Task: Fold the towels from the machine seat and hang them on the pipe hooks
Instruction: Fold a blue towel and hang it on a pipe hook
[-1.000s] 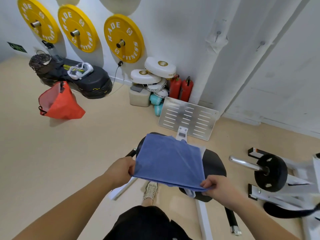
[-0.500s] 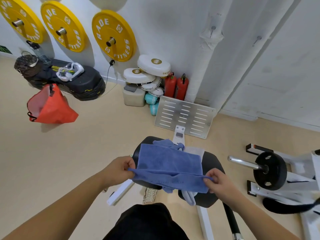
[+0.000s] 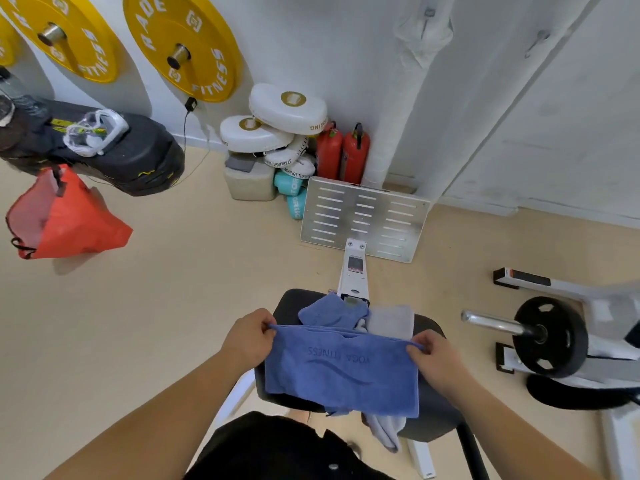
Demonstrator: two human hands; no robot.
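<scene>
Two hands (image 3: 251, 341) (image 3: 434, 362), blue towel (image 3: 341, 372), doubled, lettered

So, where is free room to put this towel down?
Free: bare floor between the orange bag and the seat. Crowded: the seat, with a crumpled blue towel and a grey towel beyond the held towel; pads and extinguishers line the wall.

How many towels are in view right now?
3: a blue towel pinched between the left hand and right hand; a crumpled blue one on the seat behind it; a grey one beside that. Pale cloth hanging below may be a fourth.
</scene>
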